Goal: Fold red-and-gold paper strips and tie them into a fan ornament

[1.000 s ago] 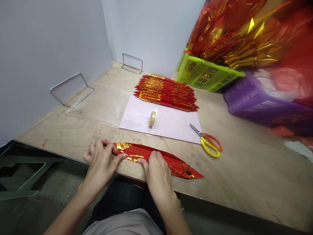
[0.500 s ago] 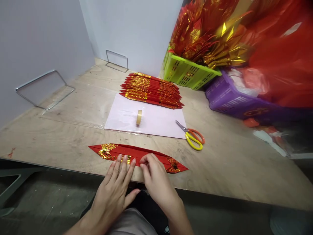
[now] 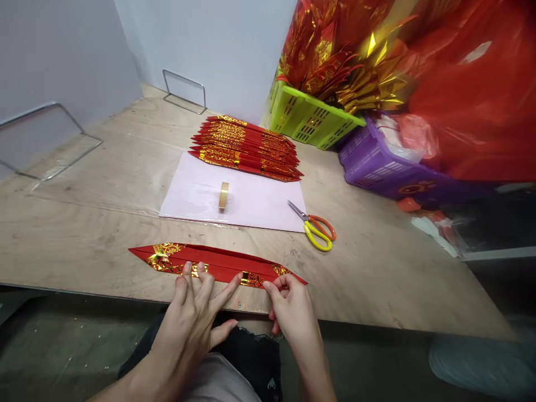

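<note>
A long red folded paper strip [image 3: 226,264] with gold patterns and pointed ends lies along the table's front edge. My left hand [image 3: 196,307] presses on its left and middle part, fingers spread and the thumb apart. At the strip's right part, my right hand [image 3: 291,304] pinches the near edge between thumb and fingers. Behind the strip, a roll of tape [image 3: 224,196] stands on a white sheet [image 3: 259,204]. Scissors [image 3: 316,230] with orange and yellow handles rest at the sheet's right corner. A stack of similar folded papers [image 3: 247,146] covers the sheet's back part.
A green basket [image 3: 314,117] of red and gold paper stands at the back right, beside a purple basket [image 3: 377,159] holding plastic bags. Two metal wire frames [image 3: 184,92] are by the wall. Clear plastic [image 3: 104,167] lies on the left of the table [image 3: 368,257].
My right hand has slid rightward along the strip's near edge. My left hand's fingers have spread wider, with the index finger reaching right. The whole view has shifted slightly.
</note>
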Motion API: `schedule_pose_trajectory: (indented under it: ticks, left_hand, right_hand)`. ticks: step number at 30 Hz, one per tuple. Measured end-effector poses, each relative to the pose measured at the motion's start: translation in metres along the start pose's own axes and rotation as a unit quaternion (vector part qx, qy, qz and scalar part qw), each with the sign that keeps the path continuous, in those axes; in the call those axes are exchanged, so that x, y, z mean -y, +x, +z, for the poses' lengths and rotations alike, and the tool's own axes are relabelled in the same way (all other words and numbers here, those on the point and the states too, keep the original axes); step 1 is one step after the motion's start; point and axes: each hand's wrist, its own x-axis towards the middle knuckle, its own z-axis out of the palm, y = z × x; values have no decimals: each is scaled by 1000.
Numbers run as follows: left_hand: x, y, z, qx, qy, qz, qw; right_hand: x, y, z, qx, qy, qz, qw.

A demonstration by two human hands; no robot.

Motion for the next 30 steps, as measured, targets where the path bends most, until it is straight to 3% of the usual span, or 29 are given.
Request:
schedule_pose_trajectory:
  ticks: [5, 11, 16, 22, 30]
  left_hand:
    - [-2, 7, -4, 8, -36, 14, 999]
    - [1, 8, -5, 19, -13, 18, 1000]
    - [0, 9, -3, 24, -13, 13, 1000]
    - [-1, 10, -5, 34, 35, 12, 999]
    - [-1, 10, -6, 59, 68, 8, 996]
  right_hand:
    - [-5, 2, -1, 20, 28, 7, 999]
    - [-9, 4, -2, -25, -14, -19, 999]
    - [-10, 4, -10, 20, 36, 16, 999]
    - [-9, 5, -13, -28, 43, 47, 998]
    - [-26, 11, -30, 43, 53, 18, 997]
